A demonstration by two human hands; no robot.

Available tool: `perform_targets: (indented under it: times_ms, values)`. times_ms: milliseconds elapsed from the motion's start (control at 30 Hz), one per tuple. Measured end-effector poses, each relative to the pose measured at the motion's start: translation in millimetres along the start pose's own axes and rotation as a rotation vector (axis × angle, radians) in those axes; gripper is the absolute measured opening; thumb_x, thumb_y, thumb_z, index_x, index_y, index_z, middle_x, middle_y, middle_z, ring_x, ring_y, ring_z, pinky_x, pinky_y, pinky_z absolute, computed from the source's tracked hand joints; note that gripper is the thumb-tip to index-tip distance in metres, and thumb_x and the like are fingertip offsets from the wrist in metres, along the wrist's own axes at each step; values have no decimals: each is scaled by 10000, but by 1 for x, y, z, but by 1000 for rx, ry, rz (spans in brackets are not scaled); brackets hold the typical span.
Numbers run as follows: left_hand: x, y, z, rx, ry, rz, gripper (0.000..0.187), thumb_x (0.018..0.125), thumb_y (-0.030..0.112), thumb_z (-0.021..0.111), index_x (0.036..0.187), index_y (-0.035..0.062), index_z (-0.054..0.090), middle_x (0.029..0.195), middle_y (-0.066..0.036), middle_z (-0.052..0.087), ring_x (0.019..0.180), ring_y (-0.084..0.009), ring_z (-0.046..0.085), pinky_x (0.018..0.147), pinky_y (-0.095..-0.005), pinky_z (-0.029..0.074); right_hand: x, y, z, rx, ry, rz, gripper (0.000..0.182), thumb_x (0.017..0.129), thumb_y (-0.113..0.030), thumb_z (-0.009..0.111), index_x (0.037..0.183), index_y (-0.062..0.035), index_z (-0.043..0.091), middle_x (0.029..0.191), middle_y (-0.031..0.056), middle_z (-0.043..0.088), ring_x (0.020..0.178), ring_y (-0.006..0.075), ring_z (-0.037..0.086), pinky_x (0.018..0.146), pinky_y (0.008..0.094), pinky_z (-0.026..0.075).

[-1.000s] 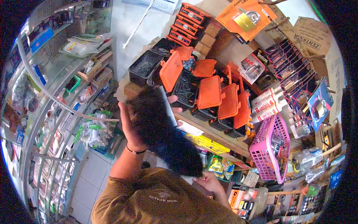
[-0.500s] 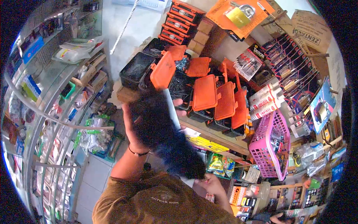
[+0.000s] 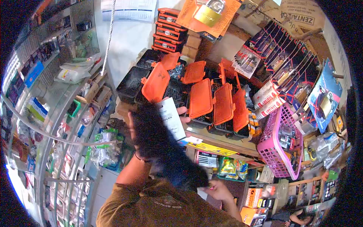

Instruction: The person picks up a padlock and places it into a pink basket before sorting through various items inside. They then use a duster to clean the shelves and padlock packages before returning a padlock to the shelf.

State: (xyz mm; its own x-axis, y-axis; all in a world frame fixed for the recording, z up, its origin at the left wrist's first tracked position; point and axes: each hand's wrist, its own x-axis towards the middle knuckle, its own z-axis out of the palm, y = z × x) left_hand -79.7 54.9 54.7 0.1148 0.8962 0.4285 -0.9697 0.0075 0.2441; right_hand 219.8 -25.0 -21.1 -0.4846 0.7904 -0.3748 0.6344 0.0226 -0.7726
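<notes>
A long black, soft-looking cloth item [image 3: 159,132] stretches diagonally between my two hands, its surface dark and blurred. My left hand [image 3: 137,142] holds its upper end from beneath, thumb on one side and fingertips showing on the other. Beside the cloth, against those fingers, is a white printed card [image 3: 173,117], its text only partly legible. At the lower end, my right hand [image 3: 218,190] pinches the cloth with closed fingers. Just beyond my left hand stand black boxes with orange lids [image 3: 201,99], several of them flipped up.
A pink basket [image 3: 270,143] stands on the right, below hanging packaged tools [image 3: 280,60]. A carded padlock [image 3: 207,15] hangs at the top. Glass shelving [image 3: 56,113] runs along the left. A white rope [image 3: 108,41] dangles near it. Another person [image 3: 298,218] shows at bottom right.
The view has shifted, and the boxes now sit slightly further left. The white card has turned to show its printed face. Both hands still hold the black cloth.
</notes>
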Motion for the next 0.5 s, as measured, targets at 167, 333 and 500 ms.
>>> perform_targets:
  times_ms: [167, 333, 500]
  values:
    - [8, -13, 16, -44, 313, 103, 730, 791, 653, 334, 1260, 95, 369, 1240, -263, 409, 1025, -452, 485, 804, -561, 428, 2, 23, 6, 14, 9, -103, 200, 771, -252, 670, 788, -59, 620, 501, -61, 448, 463, 19, 368, 390, 221, 289]
    - [16, -16, 5, -273, -22, 0, 857, 760, 712, 286, 1326, 68, 271, 1302, -247, 339, 1130, -436, 404, 912, -552, 354, -3, -17, -14, 202, 163, 89, 147, 792, -201, 648, 804, -58, 615, 514, -60, 439, 477, 14, 367, 405, 214, 288]
    - [23, -15, -9, 52, 73, -135, 810, 752, 710, 317, 1328, 142, 295, 1275, -248, 374, 1130, -422, 410, 926, -540, 343, -7, 24, 9, 42, -11, -82, 132, 800, -164, 636, 741, -53, 597, 516, -74, 404, 494, 9, 332, 428, 217, 289]
